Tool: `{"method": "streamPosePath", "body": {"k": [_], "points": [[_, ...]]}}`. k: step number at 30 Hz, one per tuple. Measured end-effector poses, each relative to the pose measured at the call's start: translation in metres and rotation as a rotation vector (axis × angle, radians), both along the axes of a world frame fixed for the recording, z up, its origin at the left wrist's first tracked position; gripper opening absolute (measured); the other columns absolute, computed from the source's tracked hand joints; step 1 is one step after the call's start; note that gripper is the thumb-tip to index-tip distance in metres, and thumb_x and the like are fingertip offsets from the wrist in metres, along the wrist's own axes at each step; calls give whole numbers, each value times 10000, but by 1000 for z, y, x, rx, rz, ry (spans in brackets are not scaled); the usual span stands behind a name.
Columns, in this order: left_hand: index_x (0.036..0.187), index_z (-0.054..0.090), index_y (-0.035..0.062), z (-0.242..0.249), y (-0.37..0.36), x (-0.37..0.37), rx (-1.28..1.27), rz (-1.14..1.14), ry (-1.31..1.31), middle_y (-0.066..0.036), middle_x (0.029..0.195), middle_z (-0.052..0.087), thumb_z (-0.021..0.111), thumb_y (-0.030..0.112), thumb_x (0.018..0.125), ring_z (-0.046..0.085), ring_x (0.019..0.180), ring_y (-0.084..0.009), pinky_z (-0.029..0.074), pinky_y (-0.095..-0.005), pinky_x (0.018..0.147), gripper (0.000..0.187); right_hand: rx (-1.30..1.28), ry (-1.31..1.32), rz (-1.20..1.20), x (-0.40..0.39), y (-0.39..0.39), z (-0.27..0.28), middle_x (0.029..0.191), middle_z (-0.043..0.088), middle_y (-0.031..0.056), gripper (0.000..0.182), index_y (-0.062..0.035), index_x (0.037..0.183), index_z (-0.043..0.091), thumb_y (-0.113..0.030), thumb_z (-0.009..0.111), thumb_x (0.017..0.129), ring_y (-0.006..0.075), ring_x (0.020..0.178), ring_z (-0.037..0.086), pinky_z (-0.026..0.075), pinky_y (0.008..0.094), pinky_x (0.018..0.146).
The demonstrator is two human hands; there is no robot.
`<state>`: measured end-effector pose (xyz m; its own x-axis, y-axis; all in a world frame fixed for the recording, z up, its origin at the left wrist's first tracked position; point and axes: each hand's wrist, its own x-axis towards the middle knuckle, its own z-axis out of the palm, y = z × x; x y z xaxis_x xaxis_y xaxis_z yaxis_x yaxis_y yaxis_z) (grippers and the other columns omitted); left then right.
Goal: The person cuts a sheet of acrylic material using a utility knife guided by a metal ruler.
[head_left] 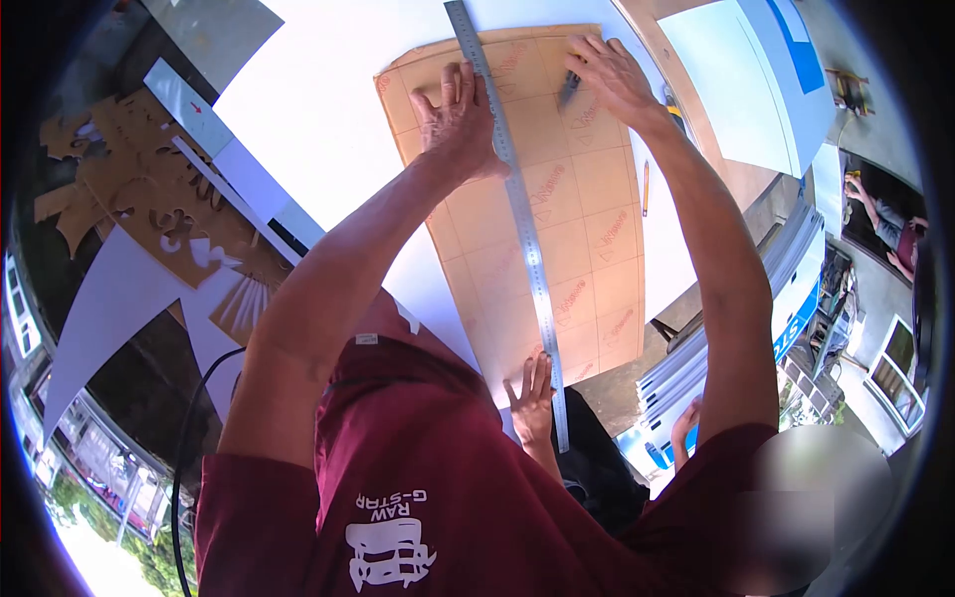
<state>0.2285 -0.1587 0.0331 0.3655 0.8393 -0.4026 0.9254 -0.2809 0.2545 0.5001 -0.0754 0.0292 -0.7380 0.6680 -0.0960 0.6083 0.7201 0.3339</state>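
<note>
The long metal ruler [528, 239] lies flat on the brown sheet [597, 289], and it points from half past eleven down to half past five. The left hand [458, 124] is the nearer one: its fingers are spread, and its thumb touches the ruler. The right hand [612, 78] is closed around a dark tool [570, 90] (a knife or a pen, I can't tell from here), with the ruler at its nine o'clock. Someone else's hand [532, 398] is near the ruler's bottom end, fingers at its edge. So that hand and the left thumb are the things in the way along the ruler. A yellow stick [646, 189] lies at half past five from the right hand. Over at nine o'clock, I see brown cut-out pieces [129, 174].
</note>
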Motion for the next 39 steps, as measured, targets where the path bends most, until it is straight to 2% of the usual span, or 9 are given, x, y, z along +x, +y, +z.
{"method": "streamPosePath", "body": {"k": [4,6,11,18,24,27,30,33,39], "points": [[1588,205,-44,0,1,0,11,3,-7,-223,1686,118,954,551,528,63,1567,-378,262,-761,1107,1428,-45,22,-139,5,6,-12,1057,659,75,262,-79,1141,623,-193,691,916,247,1043,640,485,426,889],[1580,215,-48,-2,2,0,23,3,-13,-229,1680,123,955,549,531,77,1561,-380,274,-763,1089,1416,-581,574,-590,-1,1,-20,976,686,109,264,-68,1173,622,-211,648,952,279,936,673,508,437,818],[1569,224,-47,-6,0,1,56,-3,-13,-237,1673,120,960,541,519,98,1553,-384,295,-764,1060,1411,-613,859,-957,-67,-41,-5,855,692,191,309,-101,1271,617,-251,578,1003,346,812,690,522,486,750],[1582,214,-24,-4,1,0,42,-3,-6,-213,1679,131,954,544,516,83,1559,-391,287,-776,1085,1417,-581,761,-980,-112,-52,-5,1014,706,134,310,-59,1265,644,-213,588,1002,291,976,688,513,448,872],[1603,186,-7,-6,1,2,27,-3,8,-211,1691,110,948,554,516,69,1564,-398,275,-790,1097,1440,-377,766,-812,-120,-54,-23,1131,712,241,429,-66,1387,601,-266,567,1008,404,1021,698,553,442,898],[1607,179,-6,-5,1,2,22,-8,16,-215,1696,97,944,559,521,68,1565,-404,273,-785,1096,1444,-239,916,-673,-122,-57,-35,969,710,240,280,-29,1193,621,-195,561,975,451,886,690,551,511,761],[1610,177,-4,-5,2,2,16,-17,34,-220,1698,90,937,571,532,68,1566,-411,275,-777,1087,1439,-369,877,-787,-122,-57,-35,1162,695,253,429,-40,1383,593,-237,574,1003,433,1047,679,548,455,910],[1610,176,-7,-4,2,2,27,-26,42,-225,1697,90,930,583,541,71,1563,-419,278,-770,1075,1435,-286,936,-683,-125,-61,-34,975,705,258,314,-6,1255,596,-150,570,976,456,865,693,555,515,715],[1606,179,-21,-2,4,3,14,-44,71,-227,1694,88,917,598,536,84,1550,-428,288,-766,1046,1439,-345,924,-765,-132,-61,-29,1062,688,280,378,-12,1349,567,-139,579,993,451,907,685,549,476,743]]}}
